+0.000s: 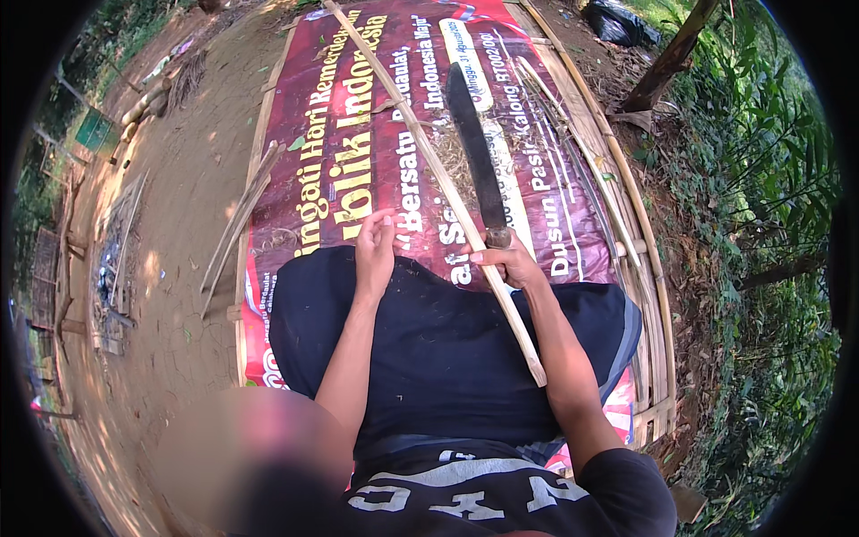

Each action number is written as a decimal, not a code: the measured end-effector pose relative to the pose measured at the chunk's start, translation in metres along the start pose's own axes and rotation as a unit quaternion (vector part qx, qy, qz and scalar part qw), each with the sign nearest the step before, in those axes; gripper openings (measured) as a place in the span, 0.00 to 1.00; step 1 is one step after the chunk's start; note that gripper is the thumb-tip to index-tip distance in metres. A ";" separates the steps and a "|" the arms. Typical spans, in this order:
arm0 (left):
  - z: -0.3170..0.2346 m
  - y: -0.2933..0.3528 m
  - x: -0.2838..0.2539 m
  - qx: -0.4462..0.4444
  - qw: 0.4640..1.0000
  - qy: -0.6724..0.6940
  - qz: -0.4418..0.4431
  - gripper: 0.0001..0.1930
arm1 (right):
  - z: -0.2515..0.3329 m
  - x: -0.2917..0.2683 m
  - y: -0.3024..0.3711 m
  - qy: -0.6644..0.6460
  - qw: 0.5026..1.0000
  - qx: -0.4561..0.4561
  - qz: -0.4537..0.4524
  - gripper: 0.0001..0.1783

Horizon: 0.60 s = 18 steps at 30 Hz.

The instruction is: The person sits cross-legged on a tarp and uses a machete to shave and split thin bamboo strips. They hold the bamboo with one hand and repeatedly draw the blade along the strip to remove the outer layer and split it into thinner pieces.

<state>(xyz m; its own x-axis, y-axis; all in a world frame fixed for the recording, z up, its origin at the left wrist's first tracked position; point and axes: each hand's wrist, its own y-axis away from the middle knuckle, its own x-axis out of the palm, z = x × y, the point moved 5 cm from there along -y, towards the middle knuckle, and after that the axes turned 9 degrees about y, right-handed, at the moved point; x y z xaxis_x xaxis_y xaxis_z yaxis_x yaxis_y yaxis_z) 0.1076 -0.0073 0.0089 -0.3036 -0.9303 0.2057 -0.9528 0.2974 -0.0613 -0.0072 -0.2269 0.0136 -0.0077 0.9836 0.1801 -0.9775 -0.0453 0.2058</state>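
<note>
My right hand (pixel 508 260) is closed round the wooden handle of a machete (pixel 477 139), whose dark, broad blade points away from me. A long, pale peeled stick (pixel 428 150) runs slantwise from the far edge of the mat to my lap. It crosses right by the fingers of my right hand, and whether they grip it too is hard to tell. My left hand (pixel 376 250) is raised over my lap to the left of the stick, holding nothing, its fingers loosely bent and apart. Fine shavings (pixel 455 157) lie beneath the stick and blade.
I sit on a bamboo platform (pixel 658 358) covered by a red printed banner (pixel 309 98). Thin sticks (pixel 586 148) lie along its right side, and split strips (pixel 242 215) hang over its left edge. Bare ground spreads leftward; green plants (pixel 761 197) grow at right. A blurred patch hides the lower left.
</note>
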 end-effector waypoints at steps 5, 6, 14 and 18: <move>-0.021 -0.060 -0.025 -0.041 0.984 0.163 -0.062 0.23 | -0.009 0.027 0.005 -0.022 0.997 0.028 0.073 0.13; -0.022 -0.073 -0.029 -0.038 0.981 0.180 -0.066 0.21 | -0.007 0.033 0.007 0.001 0.996 0.037 0.085 0.14; -0.029 -0.128 -0.058 0.013 0.992 0.054 -0.111 0.15 | -0.005 0.057 0.013 0.078 0.989 0.051 0.116 0.14; -0.031 -0.111 -0.062 0.071 0.981 -0.128 -0.123 0.14 | -0.005 0.051 0.011 0.086 0.990 0.046 0.097 0.15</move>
<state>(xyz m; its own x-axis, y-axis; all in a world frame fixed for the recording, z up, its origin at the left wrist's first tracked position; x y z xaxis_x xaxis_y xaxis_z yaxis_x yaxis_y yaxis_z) 0.2319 0.0245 0.0333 -0.0381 -0.9991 -0.0207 -0.9827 0.0412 -0.1805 -0.0194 -0.1767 0.0201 -0.2369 0.9697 0.0602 -0.9306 -0.2443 0.2725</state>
